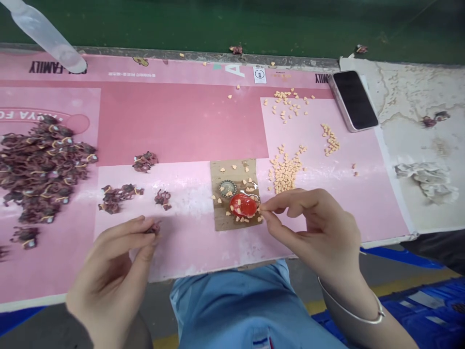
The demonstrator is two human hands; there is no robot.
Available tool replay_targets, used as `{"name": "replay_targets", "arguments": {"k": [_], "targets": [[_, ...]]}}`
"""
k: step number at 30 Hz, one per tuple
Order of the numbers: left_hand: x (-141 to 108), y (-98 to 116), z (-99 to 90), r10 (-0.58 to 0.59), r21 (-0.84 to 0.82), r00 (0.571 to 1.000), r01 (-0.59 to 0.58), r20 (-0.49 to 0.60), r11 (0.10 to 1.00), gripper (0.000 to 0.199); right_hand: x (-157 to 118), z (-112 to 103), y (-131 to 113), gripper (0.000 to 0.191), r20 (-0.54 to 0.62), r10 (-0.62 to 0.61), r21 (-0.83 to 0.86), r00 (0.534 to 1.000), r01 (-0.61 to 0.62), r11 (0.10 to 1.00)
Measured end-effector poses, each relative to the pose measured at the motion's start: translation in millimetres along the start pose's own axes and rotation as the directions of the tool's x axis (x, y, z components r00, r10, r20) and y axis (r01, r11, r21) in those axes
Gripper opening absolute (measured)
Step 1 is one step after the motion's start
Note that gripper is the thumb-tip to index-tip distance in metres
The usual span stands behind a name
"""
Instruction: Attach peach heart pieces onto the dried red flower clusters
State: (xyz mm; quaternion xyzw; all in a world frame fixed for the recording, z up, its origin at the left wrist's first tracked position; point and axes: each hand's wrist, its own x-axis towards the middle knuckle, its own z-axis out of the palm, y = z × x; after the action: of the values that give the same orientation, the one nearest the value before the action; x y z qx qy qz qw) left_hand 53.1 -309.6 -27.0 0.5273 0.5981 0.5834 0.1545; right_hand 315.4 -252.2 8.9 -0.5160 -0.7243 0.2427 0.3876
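My left hand (116, 266) is closed in a pinch on a small dark reddish-brown figure (154, 228). My right hand (312, 232) pinches at the right edge of a small red dish (244, 206); what sits between its fingertips is too small to make out. The dish holds a shiny liquid and a few small cream pieces. It rests on a brown cardboard square (221, 220), beside a crimped bottle cap (227, 188). Cream pieces (285, 174) lie heaped beyond my right hand. More dark figures (145, 161) lie beyond my left hand.
A large pile of dark figures (39, 169) with pale bands covers the left of the pink table. A phone (354, 102) lies at the back right, near crumpled white material (426, 182). A translucent plastic tube (49, 36) sticks in at the back left. Blue crates (417, 315) stand below.
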Motion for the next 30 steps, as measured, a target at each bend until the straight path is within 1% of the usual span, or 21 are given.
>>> {"name": "replay_targets", "arguments": {"k": [1, 3, 5, 7, 10, 12, 14, 16, 19, 22, 26, 28, 30], "targets": [[-4, 2, 4.7, -0.001, -0.049, 0.999, -0.001, -0.038, 0.999, 0.035, -1, 1, 1, 0.029, -0.003, 0.018, 0.015, 1.000, -0.017, 1.000], [-13, 8, 13.8, -0.011, -0.109, 0.998, 0.004, -0.057, 0.994, 0.042, -2, 2, 3, 0.028, -0.012, 0.037, 0.045, 0.999, -0.037, 0.998], [-19, 15, 21.7, -0.039, -0.137, 0.999, 0.037, -0.011, 0.990, 0.040, -2, 3, 2, 0.029, -0.030, 0.037, 0.069, 0.999, -0.035, 0.997], [-24, 23, 27.9, -0.038, -0.134, 0.996, 0.048, 0.076, 0.990, 0.035, -2, 5, -2, 0.031, -0.039, 0.018, 0.085, 0.999, -0.014, 0.996], [-28, 29, 34.1, 0.047, -0.132, 0.979, -0.021, 0.197, 0.991, 0.035, -2, 9, -12, 0.033, 0.016, -0.079, 0.128, 0.997, 0.077, 0.989], [-29, 30, 36.2, 0.114, -0.138, 0.967, -0.084, 0.227, 0.987, 0.037, -3, 13, -19, 0.036, 0.042, -0.150, 0.183, 0.988, 0.141, 0.973], [-29, 30, 37.2, 0.164, -0.144, 0.957, -0.133, 0.237, 0.981, 0.037, -4, 16, -25, 0.038, 0.022, -0.170, 0.233, 0.985, 0.160, 0.959], [-29, 30, 37.8, 0.202, -0.148, 0.946, -0.169, 0.253, 0.975, 0.035, -6, 20, -29, 0.040, 0.003, -0.154, 0.271, 0.988, 0.148, 0.951], [-27, 31, 39.4, 0.235, -0.143, 0.936, -0.203, 0.264, 0.969, 0.031, -7, 25, -31, 0.040, -0.003, -0.147, 0.297, 0.989, 0.141, 0.944], [-24, 33, 41.8, 0.264, -0.125, 0.926, -0.238, 0.269, 0.963, 0.026, -8, 28, -31, 0.039, 0.007, -0.150, 0.285, 0.989, 0.142, 0.948], [-24, 38, 45.3, 0.326, -0.028, 0.911, -0.330, 0.253, 0.944, 0.021, -13, 27, -32, 0.037, 0.034, -0.123, 0.220, 0.992, 0.113, 0.969], [-27, 39, 46.5, 0.329, 0.032, 0.919, -0.344, 0.216, 0.938, 0.019, -17, 28, -33, 0.036, 0.040, -0.129, 0.182, 0.991, 0.119, 0.976], [-30, 39, 47.0, 0.317, 0.047, 0.931, -0.330, 0.181, 0.943, 0.019, -21, 31, -34, 0.034, 0.028, -0.125, 0.191, 0.992, 0.117, 0.975]]}}
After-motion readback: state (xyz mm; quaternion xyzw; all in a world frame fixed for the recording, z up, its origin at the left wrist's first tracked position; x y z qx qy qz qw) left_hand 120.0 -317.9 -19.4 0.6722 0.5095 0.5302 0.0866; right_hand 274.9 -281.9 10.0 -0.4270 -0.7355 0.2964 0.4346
